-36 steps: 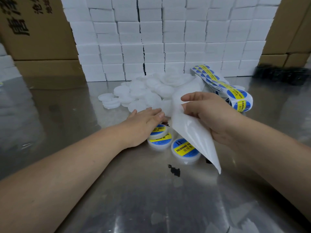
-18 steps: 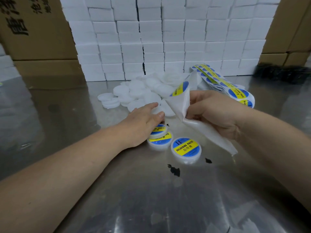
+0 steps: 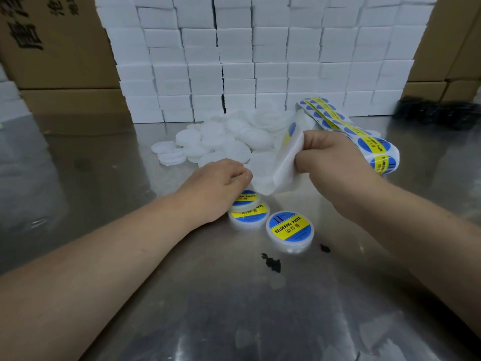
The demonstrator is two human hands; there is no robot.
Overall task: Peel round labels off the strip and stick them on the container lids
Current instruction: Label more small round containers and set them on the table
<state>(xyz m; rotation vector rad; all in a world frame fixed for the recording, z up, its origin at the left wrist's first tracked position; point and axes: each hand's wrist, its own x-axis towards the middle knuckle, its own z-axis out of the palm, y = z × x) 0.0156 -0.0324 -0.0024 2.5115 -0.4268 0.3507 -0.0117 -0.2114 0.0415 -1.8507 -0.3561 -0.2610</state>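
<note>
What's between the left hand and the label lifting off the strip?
Nothing separate. The left hand sits by the lower end of the strip, which the right hand grips. The label lifts at the strip's upper bend. Only the strip's own white fold lies between them.

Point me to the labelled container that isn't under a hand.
In the head view, the labelled container sits on the metal table just right of centre, beside two other labelled containers by the left hand.
</note>
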